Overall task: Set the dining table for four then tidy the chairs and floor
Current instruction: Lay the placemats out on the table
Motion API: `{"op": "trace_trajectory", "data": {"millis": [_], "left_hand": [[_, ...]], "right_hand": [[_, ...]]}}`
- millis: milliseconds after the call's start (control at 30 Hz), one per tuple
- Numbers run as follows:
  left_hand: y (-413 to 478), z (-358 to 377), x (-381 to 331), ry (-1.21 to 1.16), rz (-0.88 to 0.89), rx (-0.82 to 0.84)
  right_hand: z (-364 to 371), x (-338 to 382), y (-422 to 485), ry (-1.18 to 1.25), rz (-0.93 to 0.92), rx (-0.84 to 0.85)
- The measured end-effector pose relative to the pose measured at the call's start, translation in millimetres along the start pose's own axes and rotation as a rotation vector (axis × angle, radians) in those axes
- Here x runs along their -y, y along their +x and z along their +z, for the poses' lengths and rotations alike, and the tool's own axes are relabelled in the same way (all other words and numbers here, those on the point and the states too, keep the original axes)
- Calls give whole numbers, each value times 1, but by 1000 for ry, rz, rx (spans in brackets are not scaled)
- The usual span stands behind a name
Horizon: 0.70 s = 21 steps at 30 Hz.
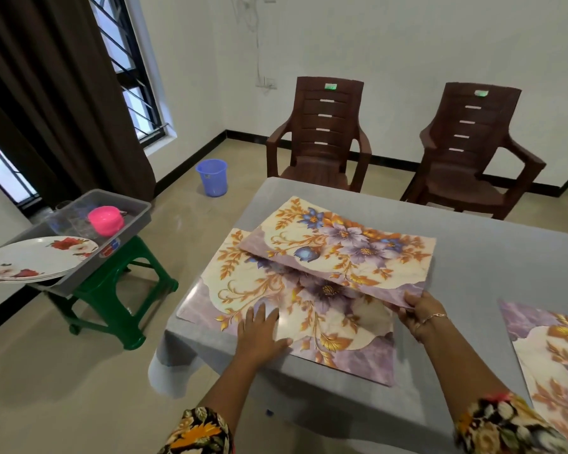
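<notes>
The right hand (420, 314) pinches the near edge of the top floral placemat (341, 247), holding it raised off the lower placemat (259, 290). The left hand (259, 329) presses that one flat, fingers straight, at the table's (473, 250) near left corner. If the press eases, the lower mat may drag along and slide off the near edge.

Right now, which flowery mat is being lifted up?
The upper purple-and-cream floral placemat, pinched by the right hand; the two others lie flat.
</notes>
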State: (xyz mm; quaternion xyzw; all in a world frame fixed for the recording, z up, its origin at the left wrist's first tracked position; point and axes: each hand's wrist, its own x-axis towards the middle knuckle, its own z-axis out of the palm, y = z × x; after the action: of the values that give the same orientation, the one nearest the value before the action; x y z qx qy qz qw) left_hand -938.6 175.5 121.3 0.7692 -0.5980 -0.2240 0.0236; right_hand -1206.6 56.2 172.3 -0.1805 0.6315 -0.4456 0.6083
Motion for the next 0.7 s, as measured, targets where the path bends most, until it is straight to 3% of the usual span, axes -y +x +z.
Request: {"op": "trace_trajectory", "data": {"millis": [133,400,467,500,567,600,633,700], "left_hand": [[-11,6,1,167,18,25],[-4,-1,-6,98,-94,-110],[-1,0,-3,138,-131,-73],[0,1,-2,153,-148,-39],[0,4,0,169,-171,10],[0,5,1,174,-174,16],[0,6,1,179,-173,17],[0,6,1,187,-167,10]], "right_hand": [[10,24,14,93,7,-12],[11,40,17,319,45,82],[10,32,16,294,58,74],[9,26,13,143,51,59],[8,0,-2,-497,-12,-38],[8,-13,-11,-849,-155,-141],[7,-31,-18,-1022,-325,-161],[6,-67,-36,-1263,-563,20]]}}
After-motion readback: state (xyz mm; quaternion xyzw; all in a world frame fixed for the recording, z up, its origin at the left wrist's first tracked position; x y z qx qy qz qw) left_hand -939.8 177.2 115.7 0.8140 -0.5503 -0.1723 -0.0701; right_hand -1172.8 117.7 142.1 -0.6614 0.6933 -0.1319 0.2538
